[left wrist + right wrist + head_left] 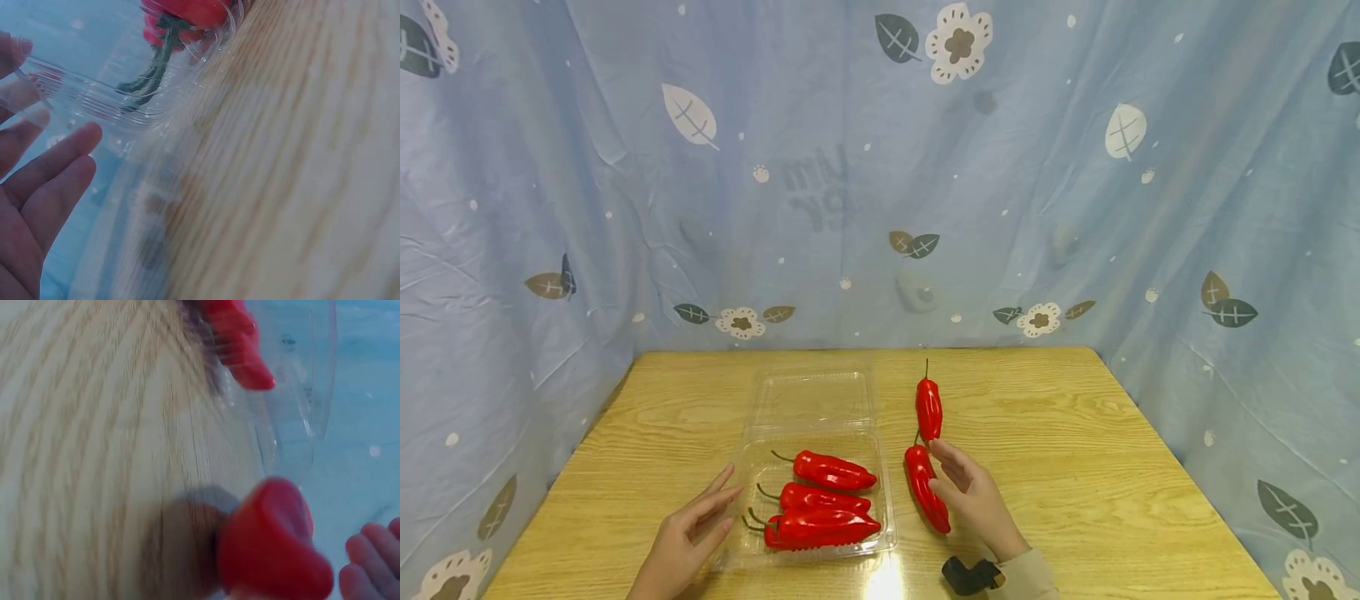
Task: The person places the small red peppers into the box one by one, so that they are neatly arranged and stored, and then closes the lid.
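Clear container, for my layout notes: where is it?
In the head view, the container lies left of centre on the table, between the left hand and two loose peppers.

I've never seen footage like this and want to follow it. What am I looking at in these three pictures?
No machine here: you see a person's bare left hand and right hand. The wide picture comes from a head camera; the others come from cameras on each wrist. On the wooden table stands an open clear container with red peppers inside; two loose peppers lie to its right. The left hand is at the container's left edge; the right hand is beside the nearer loose pepper. Neither hand clearly grips anything.
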